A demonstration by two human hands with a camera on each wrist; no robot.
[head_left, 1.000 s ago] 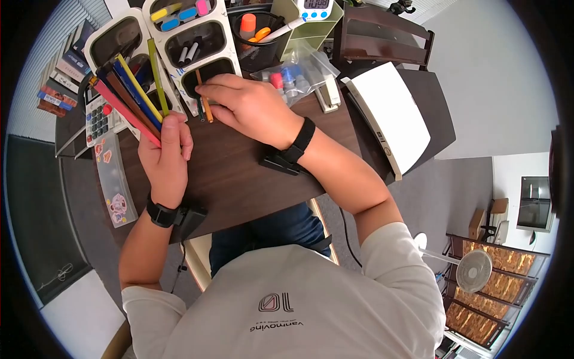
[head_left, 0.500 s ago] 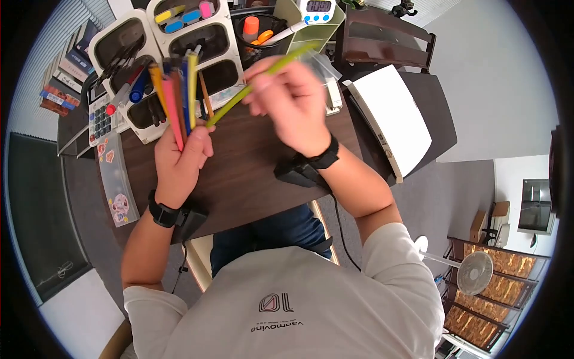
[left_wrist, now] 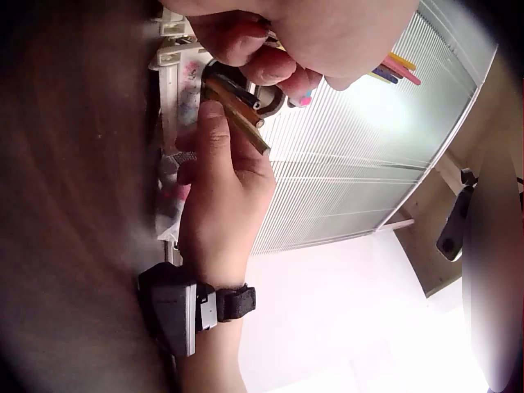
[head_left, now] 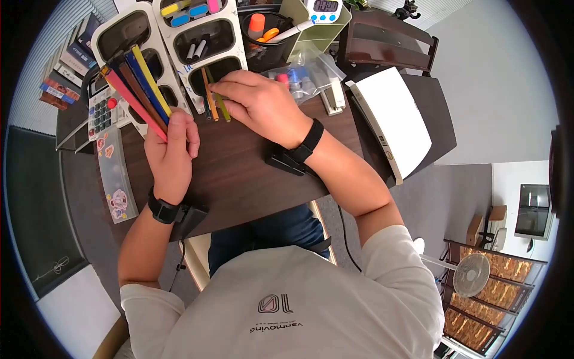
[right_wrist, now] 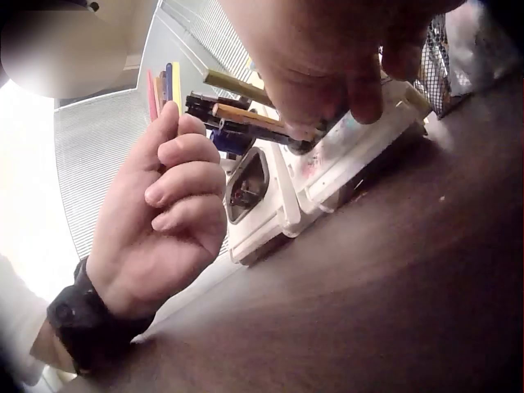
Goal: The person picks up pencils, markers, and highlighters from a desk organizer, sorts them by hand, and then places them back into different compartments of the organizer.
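Observation:
My left hand grips a fanned bundle of several colored pencils, among them pink, brown, blue and yellow, pointing up and away. With thumb and fingers, my right hand pinches a green pencil at the front compartment of a white desk organizer. An orange pencil and a dark pencil lean in that same compartment, side by side with the green one. In the left wrist view, the ends of these three pencils stick out beyond the right fingers. The far ends inside the compartment are hidden.
Behind the right hand stand a black mesh cup with markers and a clear bag of small bottles. A stapler lies right of the bag. On the left are a calculator and a clear stickered case.
The green pencil, in the left hand's bundle a second ago, was drawn out by the right hand, swung right, and now sits at the front compartment beside the orange and dark pencils.

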